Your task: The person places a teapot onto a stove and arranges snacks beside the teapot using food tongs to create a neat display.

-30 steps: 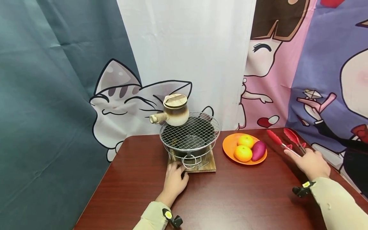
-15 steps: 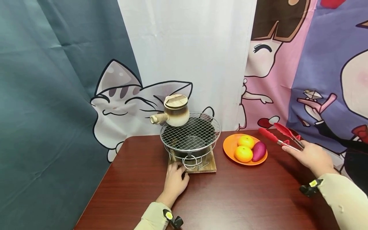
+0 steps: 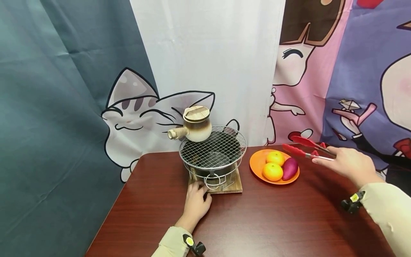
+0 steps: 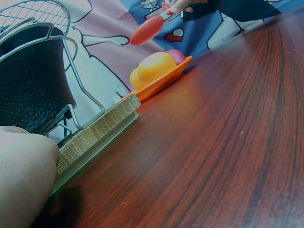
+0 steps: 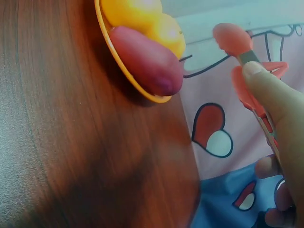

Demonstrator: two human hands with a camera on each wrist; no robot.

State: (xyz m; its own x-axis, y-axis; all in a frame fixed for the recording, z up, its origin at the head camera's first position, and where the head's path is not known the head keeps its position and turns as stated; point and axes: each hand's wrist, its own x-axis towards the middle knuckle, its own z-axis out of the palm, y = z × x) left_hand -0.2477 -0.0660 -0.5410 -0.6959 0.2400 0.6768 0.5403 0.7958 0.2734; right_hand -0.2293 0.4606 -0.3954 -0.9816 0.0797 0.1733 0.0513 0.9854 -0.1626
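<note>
My right hand (image 3: 348, 164) holds a pair of tongs (image 3: 303, 145) with red heads and metal arms. The heads stand apart with nothing between them, in the air just above and behind the right part of an orange plate (image 3: 257, 167). On the plate lie two orange round fruits (image 3: 272, 171) and a purple sweet potato (image 3: 290, 169). My left hand (image 3: 196, 203) grips the front left of a wooden board (image 3: 236, 184); its fingertips are partly hidden. A black grill stove (image 4: 33, 78) with a round wire mesh (image 3: 213, 151) stands on that board.
A clay pot (image 3: 198, 130) with a wooden lid and side handle sits at the mesh's back left. The brown table (image 3: 257, 221) ends at a printed cloth backdrop (image 3: 215, 53) behind and a dark green curtain (image 3: 57, 142) on the left.
My right hand has lifted the tongs and carried them leftward, from right of the plate to over its back right side. The left hand and the stove have stayed put.
</note>
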